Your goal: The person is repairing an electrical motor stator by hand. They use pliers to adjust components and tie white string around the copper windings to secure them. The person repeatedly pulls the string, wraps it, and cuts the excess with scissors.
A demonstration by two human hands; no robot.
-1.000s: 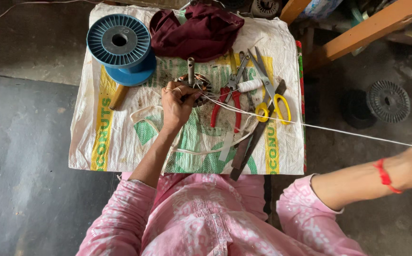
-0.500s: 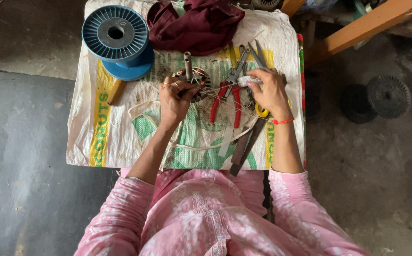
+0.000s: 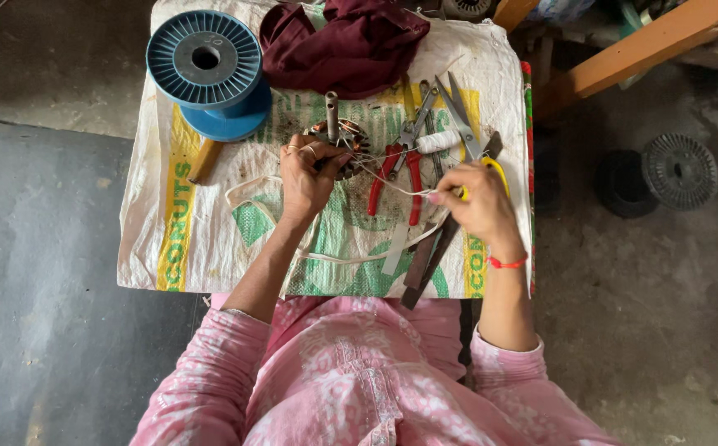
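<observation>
The right hand (image 3: 479, 206), stretched far out 1 second ago, is now drawing in beside the red-handled pliers (image 3: 396, 177), its fingers pinching a thin white thread (image 3: 392, 188); slack is being taken up. The left hand (image 3: 305, 173) is gripping the round copper-wound metal core (image 3: 344, 140) on the sack-covered worktop (image 3: 169, 239), its shaft pointing away from the person.

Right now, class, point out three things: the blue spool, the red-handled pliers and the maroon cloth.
blue spool (image 3: 204, 59), head view, on its ribbed top flange.
red-handled pliers (image 3: 413, 177), head view, on the right red handle.
maroon cloth (image 3: 351, 45), head view, on the middle folds.
</observation>
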